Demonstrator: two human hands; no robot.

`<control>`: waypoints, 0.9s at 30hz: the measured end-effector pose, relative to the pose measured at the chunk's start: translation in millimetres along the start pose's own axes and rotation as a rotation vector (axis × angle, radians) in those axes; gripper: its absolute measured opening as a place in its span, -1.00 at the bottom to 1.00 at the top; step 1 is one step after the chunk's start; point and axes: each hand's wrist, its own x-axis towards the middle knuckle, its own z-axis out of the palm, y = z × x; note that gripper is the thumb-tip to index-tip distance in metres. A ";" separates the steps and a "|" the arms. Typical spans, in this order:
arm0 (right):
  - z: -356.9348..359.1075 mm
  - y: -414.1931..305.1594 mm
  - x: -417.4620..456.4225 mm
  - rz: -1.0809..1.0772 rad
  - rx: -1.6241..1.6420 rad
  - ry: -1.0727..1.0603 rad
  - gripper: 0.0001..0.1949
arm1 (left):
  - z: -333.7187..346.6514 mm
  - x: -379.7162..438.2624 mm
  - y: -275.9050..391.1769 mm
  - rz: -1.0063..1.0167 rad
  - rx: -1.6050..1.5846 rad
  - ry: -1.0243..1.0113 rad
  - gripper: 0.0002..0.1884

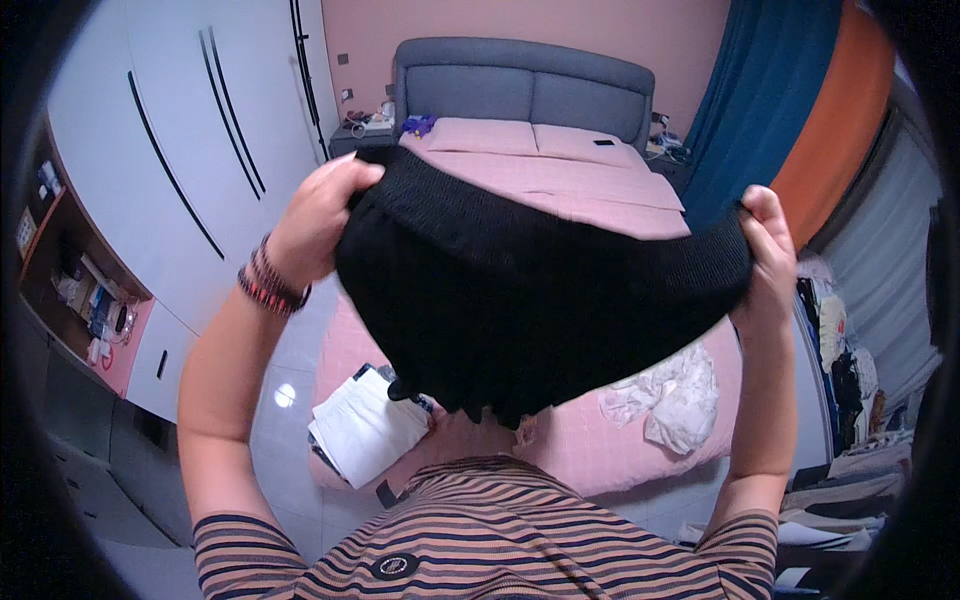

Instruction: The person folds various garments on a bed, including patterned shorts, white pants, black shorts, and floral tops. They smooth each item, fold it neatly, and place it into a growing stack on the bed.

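Note:
A black garment with a ribbed waistband (525, 300) is stretched between my two raised hands, above the foot of the bed. My left hand (319, 214), with beaded bracelets at the wrist, grips one end of the band. The other end is pinched in my right hand (765, 240). Below the garment on the left, a folded white garment (371, 427) rests on a stack of clothes at the bed's corner. A crumpled white patterned cloth (679, 409) lies on the pink bedspread (600, 465) to the right. The garment hides the middle of the bed.
White wardrobes (172, 135) and an open shelf with small items (97, 300) stand on the left. Beyond are the grey headboard (480, 90) and two pillows, one with a phone (603, 142). Clothes (847, 375) hang and lie stacked at the right, near blue and orange curtains (765, 97).

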 end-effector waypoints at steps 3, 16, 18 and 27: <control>4.8 -18.7 -2.8 0.072 -0.217 0.079 -0.85 | 2.6 -12.5 -3.8 -0.328 -0.604 0.057 -0.86; 23.2 144.6 -73.1 0.420 0.185 0.352 -0.80 | 151.5 -60.5 -56.2 -0.715 -1.044 0.278 -0.83; 48.3 154.3 -87.2 0.371 0.287 0.367 -0.80 | 163.1 -66.4 -46.4 -0.610 -0.983 0.249 -0.81; 106.8 166.9 -128.6 0.254 0.157 0.200 -0.64 | 196.7 -78.7 -4.7 -0.425 -0.913 0.079 -0.50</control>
